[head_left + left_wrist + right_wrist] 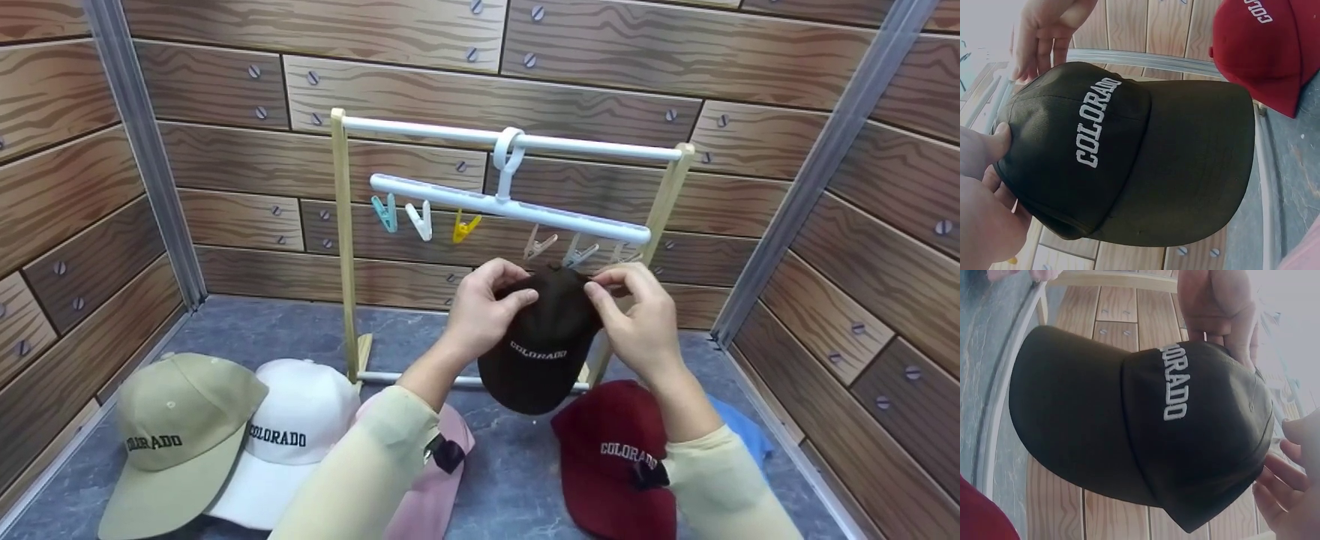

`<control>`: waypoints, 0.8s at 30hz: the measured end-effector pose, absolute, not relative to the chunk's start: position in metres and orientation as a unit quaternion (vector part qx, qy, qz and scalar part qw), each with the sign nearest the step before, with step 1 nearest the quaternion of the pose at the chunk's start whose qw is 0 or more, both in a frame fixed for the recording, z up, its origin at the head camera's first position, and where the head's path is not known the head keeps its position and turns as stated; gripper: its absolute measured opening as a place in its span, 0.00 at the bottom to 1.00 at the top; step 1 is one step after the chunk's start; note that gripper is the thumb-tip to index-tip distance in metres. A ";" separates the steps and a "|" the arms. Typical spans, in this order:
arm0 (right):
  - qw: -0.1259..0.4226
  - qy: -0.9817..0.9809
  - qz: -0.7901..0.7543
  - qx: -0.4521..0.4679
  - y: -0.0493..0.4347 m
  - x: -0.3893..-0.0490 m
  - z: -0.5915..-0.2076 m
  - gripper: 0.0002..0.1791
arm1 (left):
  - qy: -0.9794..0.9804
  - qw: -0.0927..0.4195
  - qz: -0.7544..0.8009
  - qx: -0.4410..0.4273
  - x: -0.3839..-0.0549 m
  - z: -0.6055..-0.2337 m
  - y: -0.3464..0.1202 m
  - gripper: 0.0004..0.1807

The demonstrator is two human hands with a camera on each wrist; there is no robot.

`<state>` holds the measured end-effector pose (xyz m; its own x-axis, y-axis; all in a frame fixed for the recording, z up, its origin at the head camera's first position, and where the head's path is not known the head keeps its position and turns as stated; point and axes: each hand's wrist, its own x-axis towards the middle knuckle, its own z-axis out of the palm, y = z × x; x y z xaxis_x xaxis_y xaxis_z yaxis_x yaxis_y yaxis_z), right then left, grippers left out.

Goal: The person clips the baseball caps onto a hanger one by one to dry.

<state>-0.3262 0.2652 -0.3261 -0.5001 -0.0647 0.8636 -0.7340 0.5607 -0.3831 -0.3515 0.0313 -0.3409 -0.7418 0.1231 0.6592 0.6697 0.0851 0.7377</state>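
Observation:
A dark baseball cap (551,319) with white COLORADO lettering hangs between both hands, brim down, in front of a white clip hanger (510,206). My left hand (484,307) grips its left side, thumb on the outside and fingers behind, as the left wrist view shows of the cap (1072,140). At the cap's upper right edge, my right hand (641,315) pinches with thumb and fingertips; its fingers (1278,475) partly pass behind the cap (1196,433). Just above the crown hang a pink clip (540,244) and a grey clip (581,251); another beside the right fingers is partly hidden.
The hanger hooks over a wood-and-white rack (343,247). Its left half carries teal, white and yellow clips (465,225). Beige (180,420), white (300,405) and pink (435,487) caps lie left; red (619,457) and partly hidden blue (739,431) caps lie right. Wood-patterned walls surround the table.

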 end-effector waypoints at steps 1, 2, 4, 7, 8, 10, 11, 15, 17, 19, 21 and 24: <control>0.431 -0.772 0.392 0.255 0.266 -0.326 -0.326 0.02 | -0.703 0.223 -0.614 -0.282 -0.351 -0.341 0.031 0.08; 0.434 -0.771 0.393 0.250 0.267 -0.326 -0.325 0.02 | -0.703 0.223 -0.614 -0.282 -0.351 -0.342 0.031 0.08; 0.439 -0.773 0.393 0.237 0.269 -0.326 -0.324 0.03 | -0.704 0.223 -0.612 -0.281 -0.351 -0.342 0.031 0.07; 0.450 -0.774 0.392 0.213 0.272 -0.328 -0.323 0.04 | -0.705 0.222 -0.613 -0.280 -0.351 -0.343 0.031 0.07; 0.454 -0.775 0.391 0.201 0.274 -0.329 -0.323 0.04 | -0.704 0.221 -0.614 -0.280 -0.352 -0.343 0.031 0.07; 0.465 -0.776 0.389 0.175 0.276 -0.331 -0.322 0.07 | -0.704 0.220 -0.615 -0.279 -0.352 -0.344 0.031 0.07; 0.470 -0.776 0.388 0.160 0.276 -0.332 -0.321 0.08 | -0.705 0.220 -0.615 -0.277 -0.352 -0.344 0.031 0.07; 0.481 -0.784 0.379 0.102 0.281 -0.338 -0.319 0.14 | -0.707 0.220 -0.614 -0.275 -0.353 -0.345 0.031 0.07; 0.478 -0.793 0.369 0.077 0.283 -0.341 -0.318 0.17 | -0.707 0.221 -0.613 -0.275 -0.353 -0.346 0.031 0.07; 0.467 -0.805 0.361 0.056 0.284 -0.343 -0.316 0.19 | -0.707 0.222 -0.612 -0.276 -0.353 -0.346 0.030 0.07; 0.451 -0.818 0.355 0.036 0.282 -0.344 -0.314 0.22 | -0.707 0.222 -0.612 -0.276 -0.353 -0.346 0.030 0.07; 0.426 -0.835 0.349 0.016 0.278 -0.345 -0.309 0.27 | -0.705 0.223 -0.614 -0.276 -0.353 -0.346 0.029 0.07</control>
